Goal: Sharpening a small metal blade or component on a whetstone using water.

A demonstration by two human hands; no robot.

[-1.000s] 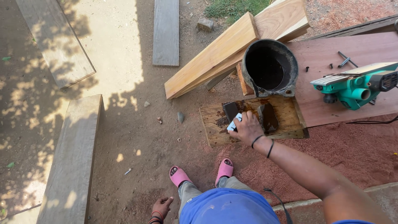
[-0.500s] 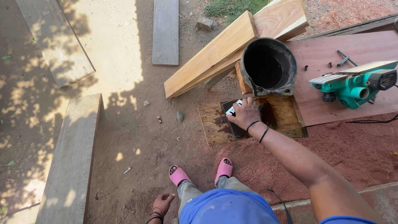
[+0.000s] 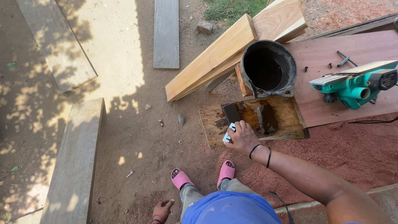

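Blade (image 3: 229, 133) in right hand (image 3: 242, 138) points up-left.

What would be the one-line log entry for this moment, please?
right hand: holds flat metal blade on wet wooden board | left hand: hangs free | dark stone: beside | black bucket: behind

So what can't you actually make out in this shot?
- Head view: the flat blade under the right hand is mostly covered by the fingers.
- Black bucket: its inside is too dark to see the bottom.
- Left hand: partly cut off by the bottom edge; whether it holds anything is unclear.
- Small screws on the board: too small to identify.
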